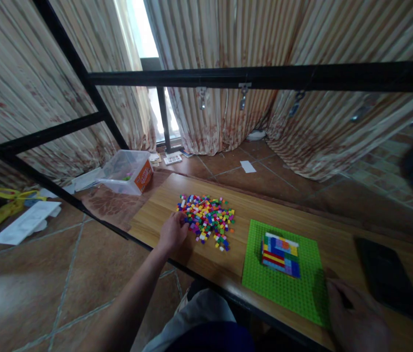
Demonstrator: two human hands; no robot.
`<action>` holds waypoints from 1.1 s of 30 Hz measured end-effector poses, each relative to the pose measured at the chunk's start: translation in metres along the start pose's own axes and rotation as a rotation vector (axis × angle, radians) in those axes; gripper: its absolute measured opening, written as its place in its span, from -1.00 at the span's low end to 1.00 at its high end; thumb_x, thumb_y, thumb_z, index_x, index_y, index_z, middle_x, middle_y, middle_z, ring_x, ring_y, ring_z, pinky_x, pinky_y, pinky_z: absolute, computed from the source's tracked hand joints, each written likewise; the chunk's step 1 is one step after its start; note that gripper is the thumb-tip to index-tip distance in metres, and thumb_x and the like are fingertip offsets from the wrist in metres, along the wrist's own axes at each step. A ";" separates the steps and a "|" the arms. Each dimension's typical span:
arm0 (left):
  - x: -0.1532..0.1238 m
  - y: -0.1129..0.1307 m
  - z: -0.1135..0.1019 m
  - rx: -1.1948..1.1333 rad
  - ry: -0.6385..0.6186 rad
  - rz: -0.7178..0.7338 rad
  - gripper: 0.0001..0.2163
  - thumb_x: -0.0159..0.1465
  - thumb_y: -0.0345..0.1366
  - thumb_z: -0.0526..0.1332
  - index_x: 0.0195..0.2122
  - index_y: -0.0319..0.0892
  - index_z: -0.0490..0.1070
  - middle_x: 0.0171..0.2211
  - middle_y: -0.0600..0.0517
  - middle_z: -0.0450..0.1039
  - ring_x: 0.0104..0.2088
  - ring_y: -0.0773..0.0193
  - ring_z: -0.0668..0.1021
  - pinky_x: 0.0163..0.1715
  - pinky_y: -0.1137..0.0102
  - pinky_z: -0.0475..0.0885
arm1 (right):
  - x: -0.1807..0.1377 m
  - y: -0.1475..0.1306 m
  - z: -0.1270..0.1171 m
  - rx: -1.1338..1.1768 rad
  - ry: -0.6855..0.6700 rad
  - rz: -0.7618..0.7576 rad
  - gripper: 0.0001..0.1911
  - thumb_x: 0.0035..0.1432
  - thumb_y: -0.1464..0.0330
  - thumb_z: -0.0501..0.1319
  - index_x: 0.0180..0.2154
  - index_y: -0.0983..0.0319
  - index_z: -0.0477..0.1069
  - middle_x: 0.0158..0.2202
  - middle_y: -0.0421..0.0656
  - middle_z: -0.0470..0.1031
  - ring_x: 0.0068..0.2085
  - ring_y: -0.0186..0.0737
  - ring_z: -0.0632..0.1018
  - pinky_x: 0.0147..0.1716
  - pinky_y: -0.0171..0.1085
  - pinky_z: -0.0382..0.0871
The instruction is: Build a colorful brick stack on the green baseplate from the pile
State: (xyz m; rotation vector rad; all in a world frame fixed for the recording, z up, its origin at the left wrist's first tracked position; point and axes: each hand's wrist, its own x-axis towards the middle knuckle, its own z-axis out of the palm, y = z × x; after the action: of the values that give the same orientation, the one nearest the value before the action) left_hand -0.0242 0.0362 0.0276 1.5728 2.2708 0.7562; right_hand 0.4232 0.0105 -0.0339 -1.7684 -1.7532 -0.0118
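Head view: a black rail [177, 78] crosses at twelve o'clock, before curtains [224, 39]. From the green plate [270, 286], bricks [208, 215] lie heaped at ten, with a tub [118, 185] beyond; a dark slab [389, 278] lies at three. The block [281, 255] on the plate is low, rectangular, mixed-coloured. The left hand [173, 232] bends its fingers into the bricks' near edge, grip hidden. The right hand [356, 313], blurred, curls beside the plate; I can't tell its hold.

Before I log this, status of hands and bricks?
Left hand at brick pile. Right hand at baseplate edge. Brick build on baseplate. Dark slab beside right hand.
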 end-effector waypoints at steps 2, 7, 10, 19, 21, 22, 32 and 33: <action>-0.001 -0.003 0.001 -0.062 0.019 0.010 -0.90 0.14 -0.44 0.19 -0.30 -0.19 0.42 -0.40 0.04 0.44 -0.40 0.29 0.48 -0.37 0.44 0.35 | 0.000 -0.001 0.000 -0.011 -0.001 0.013 -0.52 0.17 0.03 -0.02 -0.30 0.23 0.48 -0.21 0.05 0.56 -0.15 0.11 0.54 -0.07 0.06 0.40; -0.005 -0.008 0.003 -0.173 0.033 0.019 -0.96 0.16 -0.38 0.17 -0.37 -0.16 0.39 -0.47 0.10 0.44 -0.44 0.31 0.48 -0.40 0.45 0.34 | 0.001 -0.002 -0.001 -0.003 0.000 0.032 -0.51 0.15 0.00 -0.03 -0.32 0.22 0.48 -0.24 0.03 0.56 -0.18 0.07 0.54 -0.06 0.03 0.40; -0.008 -0.012 0.003 -0.272 0.050 0.035 -0.94 0.17 -0.32 0.18 -0.34 -0.16 0.40 -0.44 0.09 0.47 -0.40 0.29 0.51 -0.34 0.43 0.38 | 0.000 -0.002 -0.001 0.012 0.003 0.043 -0.54 0.15 0.01 -0.01 -0.33 0.20 0.48 -0.24 0.03 0.55 -0.17 0.09 0.54 -0.06 0.04 0.39; -0.018 0.011 0.015 -0.671 0.020 0.030 -0.92 0.13 -0.30 0.20 -0.37 -0.18 0.37 -0.45 0.10 0.45 -0.41 0.33 0.51 -0.33 0.44 0.44 | 0.000 -0.004 -0.001 -0.017 0.003 0.030 -0.50 0.17 0.00 -0.03 -0.30 0.23 0.49 -0.21 0.02 0.56 -0.16 0.07 0.54 -0.05 0.00 0.39; -0.020 0.018 0.021 -0.727 0.001 0.005 -0.92 0.12 -0.31 0.21 -0.37 -0.18 0.38 -0.47 0.11 0.44 -0.45 0.34 0.50 -0.38 0.45 0.44 | 0.000 -0.006 -0.001 -0.027 0.011 0.039 -0.48 0.18 0.00 -0.03 -0.30 0.24 0.49 -0.22 0.02 0.56 -0.16 0.06 0.54 -0.06 -0.02 0.39; -0.020 0.021 0.024 -0.747 0.005 -0.004 -0.92 0.10 -0.32 0.22 -0.38 -0.18 0.39 -0.48 0.11 0.43 -0.46 0.34 0.49 -0.40 0.45 0.44 | 0.000 -0.006 -0.001 -0.029 0.015 0.040 -0.48 0.18 0.00 -0.04 -0.31 0.24 0.50 -0.22 0.02 0.56 -0.17 0.05 0.54 -0.07 -0.03 0.40; -0.006 0.031 0.026 -0.603 0.056 0.067 -0.94 0.14 -0.31 0.24 -0.36 -0.13 0.46 -0.51 0.14 0.45 -0.48 0.32 0.51 -0.41 0.43 0.44 | 0.001 -0.006 -0.001 -0.015 0.014 0.017 -0.48 0.20 0.01 -0.04 -0.29 0.25 0.50 -0.22 0.03 0.56 -0.15 0.04 0.54 -0.05 -0.03 0.38; -0.004 0.032 0.026 -0.582 0.063 0.074 -0.94 0.14 -0.31 0.23 -0.36 -0.12 0.47 -0.51 0.14 0.45 -0.47 0.31 0.51 -0.40 0.43 0.44 | 0.001 -0.005 0.000 -0.017 0.020 0.014 -0.47 0.21 0.01 -0.05 -0.29 0.25 0.50 -0.21 0.04 0.56 -0.15 0.04 0.54 -0.05 -0.03 0.38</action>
State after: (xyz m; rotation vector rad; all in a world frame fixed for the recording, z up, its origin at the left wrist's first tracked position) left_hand 0.0158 0.0477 0.0241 1.3615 1.7948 1.3512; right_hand 0.4185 0.0106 -0.0314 -1.7867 -1.7308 -0.0381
